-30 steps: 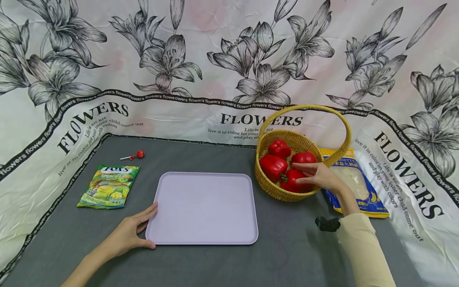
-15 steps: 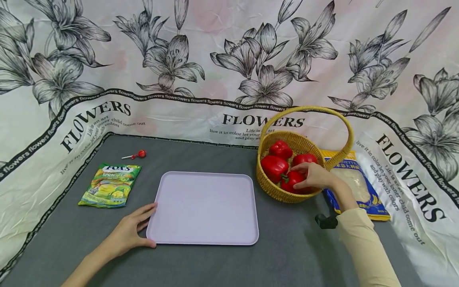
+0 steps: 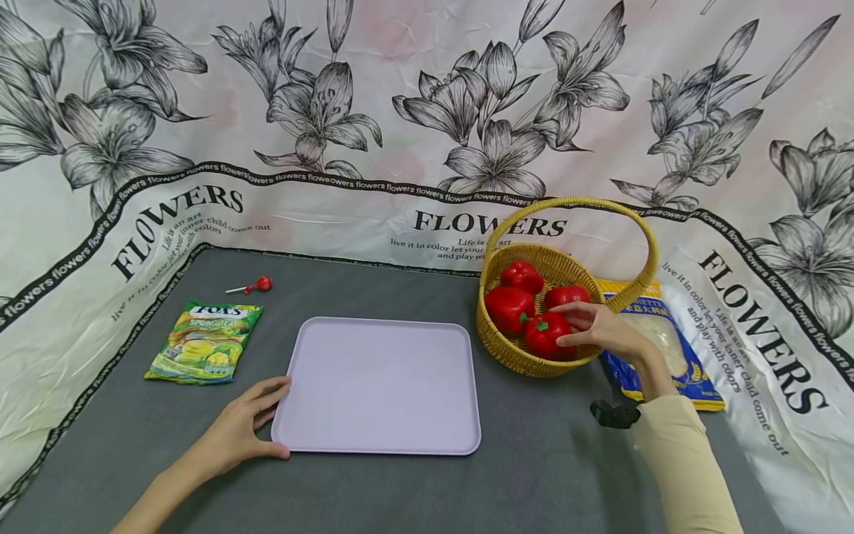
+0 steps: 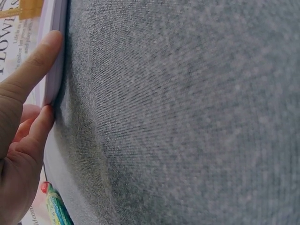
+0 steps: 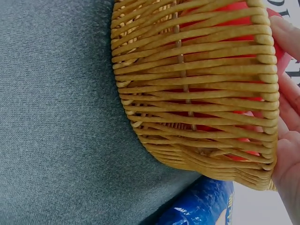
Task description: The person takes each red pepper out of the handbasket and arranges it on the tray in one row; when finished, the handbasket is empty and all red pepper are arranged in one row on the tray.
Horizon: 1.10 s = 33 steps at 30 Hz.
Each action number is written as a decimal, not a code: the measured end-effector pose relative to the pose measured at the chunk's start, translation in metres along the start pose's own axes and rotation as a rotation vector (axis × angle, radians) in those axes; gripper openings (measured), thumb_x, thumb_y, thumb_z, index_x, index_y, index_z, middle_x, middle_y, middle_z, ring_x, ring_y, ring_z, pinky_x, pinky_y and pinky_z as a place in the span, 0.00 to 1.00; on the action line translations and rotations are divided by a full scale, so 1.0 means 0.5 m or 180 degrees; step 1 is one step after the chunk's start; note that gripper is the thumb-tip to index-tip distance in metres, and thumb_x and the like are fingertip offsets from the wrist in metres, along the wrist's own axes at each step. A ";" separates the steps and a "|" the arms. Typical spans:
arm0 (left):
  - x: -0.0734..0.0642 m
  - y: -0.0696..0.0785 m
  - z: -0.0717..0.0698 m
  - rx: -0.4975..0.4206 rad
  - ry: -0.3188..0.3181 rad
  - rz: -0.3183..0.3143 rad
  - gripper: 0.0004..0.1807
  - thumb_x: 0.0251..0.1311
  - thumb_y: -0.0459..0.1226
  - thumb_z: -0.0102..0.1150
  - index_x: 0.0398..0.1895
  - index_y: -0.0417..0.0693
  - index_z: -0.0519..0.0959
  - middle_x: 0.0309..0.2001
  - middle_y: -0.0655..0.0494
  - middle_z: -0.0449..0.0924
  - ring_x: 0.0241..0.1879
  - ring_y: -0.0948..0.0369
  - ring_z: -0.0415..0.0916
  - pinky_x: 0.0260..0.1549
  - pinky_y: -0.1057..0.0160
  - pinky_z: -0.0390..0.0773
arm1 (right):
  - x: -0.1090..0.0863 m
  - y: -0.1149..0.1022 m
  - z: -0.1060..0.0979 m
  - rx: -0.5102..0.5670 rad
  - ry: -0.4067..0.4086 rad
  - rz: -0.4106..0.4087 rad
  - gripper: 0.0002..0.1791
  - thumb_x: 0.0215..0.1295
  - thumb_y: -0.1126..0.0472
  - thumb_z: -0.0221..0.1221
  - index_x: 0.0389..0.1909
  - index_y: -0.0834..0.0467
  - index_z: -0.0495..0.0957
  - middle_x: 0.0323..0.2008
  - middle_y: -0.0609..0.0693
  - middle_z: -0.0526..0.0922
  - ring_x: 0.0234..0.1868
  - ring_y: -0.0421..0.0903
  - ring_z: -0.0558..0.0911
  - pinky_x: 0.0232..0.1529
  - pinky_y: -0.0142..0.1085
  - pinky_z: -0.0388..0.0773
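Note:
In the head view, a pale lilac tray [image 3: 376,386] lies on the grey cloth. My left hand [image 3: 236,430] spans its near left corner, thumb against the front edge and fingers against the left edge; the left wrist view shows the thumb [image 4: 44,51] pressed to the tray's side [image 4: 58,70]. On the right, a yellow wicker basket [image 3: 503,360] with a tall handle holds several red bell peppers. My right hand [image 3: 603,330] reaches over its right rim, fingers parted, tips at the right side of the nearest bell pepper [image 3: 545,337]. The basket's wall [image 5: 201,89] partly hides this in the right wrist view.
A green-yellow FOX'S candy bag [image 3: 207,345] lies left of the tray, with a red lollipop [image 3: 262,284] behind it. A blue-yellow packet [image 3: 674,356] lies right of the basket, under my right forearm. A flower-printed cloth [image 3: 400,111] hangs at the back.
My right fingers first lay over the nearest bell pepper, then curled round it, and now are parted and slightly farther right, with more of the pepper showing. The left hand stays at the tray.

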State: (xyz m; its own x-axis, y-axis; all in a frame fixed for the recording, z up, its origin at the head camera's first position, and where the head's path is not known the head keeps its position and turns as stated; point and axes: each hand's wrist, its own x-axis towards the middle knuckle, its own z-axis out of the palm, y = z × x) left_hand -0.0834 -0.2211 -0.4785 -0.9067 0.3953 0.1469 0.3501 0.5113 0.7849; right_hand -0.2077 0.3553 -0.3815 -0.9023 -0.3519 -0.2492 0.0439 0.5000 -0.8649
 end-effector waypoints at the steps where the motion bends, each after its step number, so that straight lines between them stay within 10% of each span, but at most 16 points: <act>1: 0.000 -0.001 0.000 0.0003 0.0010 0.0020 0.52 0.26 0.39 0.82 0.59 0.23 0.68 0.63 0.38 0.64 0.61 0.51 0.65 0.48 0.61 0.77 | 0.000 0.002 -0.001 0.0067 -0.0011 0.0002 0.32 0.59 0.63 0.65 0.64 0.66 0.66 0.67 0.65 0.62 0.69 0.61 0.57 0.51 0.26 0.73; 9: 0.000 -0.004 0.002 -0.0004 0.0055 0.0160 0.52 0.26 0.39 0.82 0.58 0.22 0.68 0.62 0.38 0.65 0.61 0.70 0.62 0.48 0.71 0.76 | -0.012 0.013 -0.009 0.0206 0.0031 0.0038 0.33 0.62 0.62 0.63 0.67 0.63 0.63 0.71 0.64 0.54 0.71 0.63 0.52 0.57 0.30 0.70; 14: 0.000 -0.011 0.000 -0.0043 0.0056 0.0457 0.50 0.28 0.39 0.82 0.57 0.20 0.69 0.60 0.34 0.65 0.59 0.81 0.56 0.48 0.79 0.72 | -0.018 0.021 -0.012 0.0430 0.0107 0.0042 0.36 0.62 0.64 0.63 0.70 0.63 0.59 0.70 0.64 0.58 0.66 0.49 0.67 0.54 0.32 0.75; 21: 0.004 -0.016 -0.008 0.0039 0.0042 0.0611 0.42 0.29 0.40 0.81 0.51 0.25 0.76 0.58 0.35 0.68 0.58 0.74 0.64 0.46 0.77 0.75 | -0.024 0.029 -0.020 0.0812 0.0196 -0.0056 0.34 0.63 0.71 0.60 0.69 0.65 0.59 0.54 0.38 0.76 0.53 0.32 0.76 0.50 0.34 0.78; 33: 0.003 -0.014 -0.015 0.0049 0.0012 0.0700 0.18 0.30 0.38 0.81 0.25 0.49 0.80 0.45 0.44 0.74 0.41 0.64 0.75 0.31 0.71 0.82 | -0.042 0.014 -0.011 0.0793 0.0372 -0.0042 0.31 0.63 0.67 0.62 0.67 0.57 0.66 0.57 0.41 0.75 0.52 0.28 0.75 0.50 0.28 0.77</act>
State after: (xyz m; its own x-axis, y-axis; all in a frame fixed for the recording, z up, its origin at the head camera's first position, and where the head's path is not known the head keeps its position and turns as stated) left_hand -0.0891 -0.2297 -0.4795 -0.8090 0.4958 0.3158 0.5431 0.4248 0.7243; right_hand -0.1910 0.3706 -0.3799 -0.9462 -0.2562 -0.1977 0.1229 0.2807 -0.9519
